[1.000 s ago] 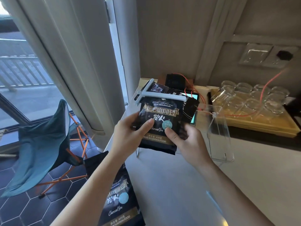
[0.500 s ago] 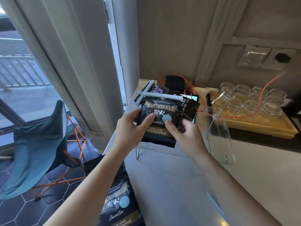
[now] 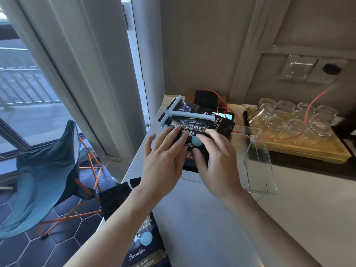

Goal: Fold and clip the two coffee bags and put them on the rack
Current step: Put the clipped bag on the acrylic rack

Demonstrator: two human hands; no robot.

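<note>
Pressing flat with straight fingers, the left hand (image 3: 163, 160) and right hand (image 3: 215, 160) settle the clipped coffee bag (image 3: 200, 130) on the clear rack (image 3: 258, 160), while the second bag (image 3: 142, 241) lies lengthwise toward the person, nearest the left arm.

Hotel-like room: glasses tray (image 3: 308, 151), balcony door (image 3: 28, 83).

We reach both forearms forward — our left hand (image 3: 163, 157) and right hand (image 3: 215, 160) side by side, palms down, fingers straight and spread.
</note>
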